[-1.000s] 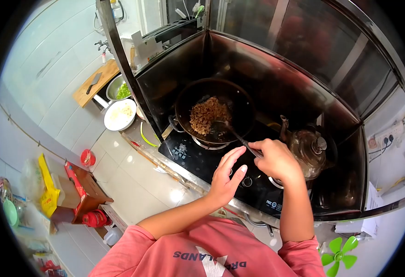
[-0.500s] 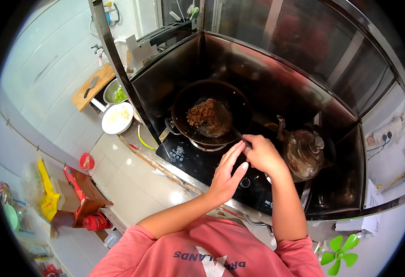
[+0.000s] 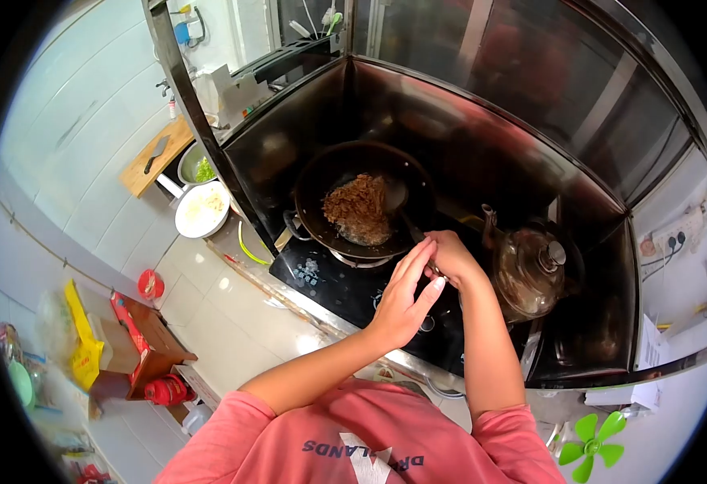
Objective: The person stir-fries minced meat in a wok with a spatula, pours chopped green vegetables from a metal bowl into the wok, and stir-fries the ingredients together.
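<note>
My right hand (image 3: pixel 454 258) is closed around the handle of a spatula (image 3: pixel 411 227), whose end sticks out below the fingers. The spatula's blade rests inside a dark wok (image 3: pixel 319 171), at the right side of a heap of browned, crumbly food (image 3: pixel 355 203). My left hand (image 3: pixel 402 302) has its fingers stretched out straight. Its fingertips lie against the handle and the right hand; whether they press on it I cannot tell. The wok sits on a burner of a black glass stove (image 3: pixel 309 273).
A glass kettle (image 3: pixel 528 270) stands to the right of my right hand. Dark metal splash panels (image 3: pixel 450 121) enclose the stove. Beyond the left post are a white pan (image 3: pixel 202 211), a bowl with chopped greens (image 3: pixel 205 170) and a cutting board (image 3: pixel 138 173) with a knife (image 3: pixel 158 152).
The right hand has shifted slightly left and turned at the wrist, so the handle's end now shows. The blade has moved up and right of the food. The left hand follows closely.
</note>
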A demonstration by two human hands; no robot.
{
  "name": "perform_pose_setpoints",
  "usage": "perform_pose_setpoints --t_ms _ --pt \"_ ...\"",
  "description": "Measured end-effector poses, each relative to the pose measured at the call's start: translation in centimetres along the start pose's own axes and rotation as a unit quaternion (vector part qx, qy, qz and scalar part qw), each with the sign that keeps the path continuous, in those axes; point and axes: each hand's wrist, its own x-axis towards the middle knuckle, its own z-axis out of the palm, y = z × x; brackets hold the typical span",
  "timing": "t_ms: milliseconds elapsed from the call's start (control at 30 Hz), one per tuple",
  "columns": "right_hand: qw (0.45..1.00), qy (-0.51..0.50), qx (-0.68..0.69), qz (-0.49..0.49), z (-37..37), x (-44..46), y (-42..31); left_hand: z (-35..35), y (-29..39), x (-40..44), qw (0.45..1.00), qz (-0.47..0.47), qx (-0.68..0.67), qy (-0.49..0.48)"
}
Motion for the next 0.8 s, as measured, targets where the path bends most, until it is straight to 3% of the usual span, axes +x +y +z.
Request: perform_pose_setpoints --t_ms 133,200,400,467,500,600,733,800 --pt "0.996 -0.054 0.063 -0.016 0.9 2.2 0.2 -1.2 -0.4 -0.5 0.999 0.006 0.019 0.025" --pt "0.998 -0.021 0.043 -0.028 2.1 2.6 0.4 -1.6 -0.4 -0.7 0.999 -0.010 0.021 0.036" --pt "0.988 -0.035 -0.121 -0.094 2.3 2.8 1.7 -1.4 0.1 -1.0 0.999 -0.017 -0.004 0.029" --pt "0.916 -0.019 -0.302 -0.262 1.9 3.6 3.1 -1.2 0.2 -1.0 0.999 -0.008 0.014 0.029" --pt "0.937 -0.036 -0.304 -0.168 2.0 1.1 0.5 -1.1 0.3 -1.1 1.000 -0.001 0.012 0.029" --pt "0.933 -0.046 -0.328 -0.138 -0.1 -1.7 -1.8 -1.3 0.6 -1.0 0.999 0.008 0.017 0.028" --pt "0.933 0.061 -0.344 -0.087 0.0 -2.0 -3.1 -1.5 0.7 -1.2 0.999 0.005 0.017 0.030" --pt "0.916 0.107 -0.363 -0.135 0.9 -0.2 -2.0 -1.7 0.6 -1.3 0.999 -0.001 0.013 0.031"
